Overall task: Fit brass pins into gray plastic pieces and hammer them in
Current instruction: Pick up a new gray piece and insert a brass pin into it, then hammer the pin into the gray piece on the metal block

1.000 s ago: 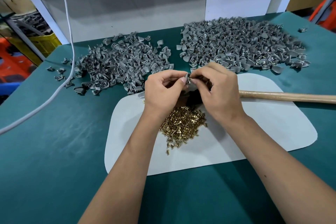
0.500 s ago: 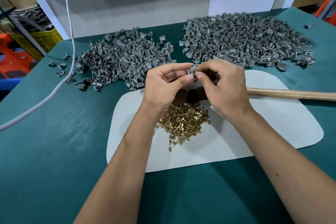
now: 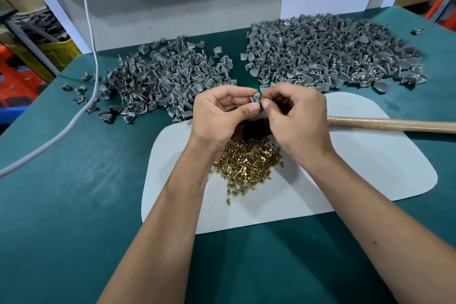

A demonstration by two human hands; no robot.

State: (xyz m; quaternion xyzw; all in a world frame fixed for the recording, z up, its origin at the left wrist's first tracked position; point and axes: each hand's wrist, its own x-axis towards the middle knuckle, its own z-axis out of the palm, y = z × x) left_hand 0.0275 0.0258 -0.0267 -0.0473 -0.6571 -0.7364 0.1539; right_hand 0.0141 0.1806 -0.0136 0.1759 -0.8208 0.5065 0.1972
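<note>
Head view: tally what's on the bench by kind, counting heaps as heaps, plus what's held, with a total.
Heaps of gray plastic pieces: 2, left heap and right heap
Heap of brass pins: 1
White mat: 1
Hammer: 1
Held gray piece, between left hand and right hand: 1
Total: 6

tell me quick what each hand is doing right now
Left hand: pinching a gray plastic piece between thumb and fingers.
Right hand: fingers curled, fingertips pinched at the same piece; any pin in them is too small to see.
</note>
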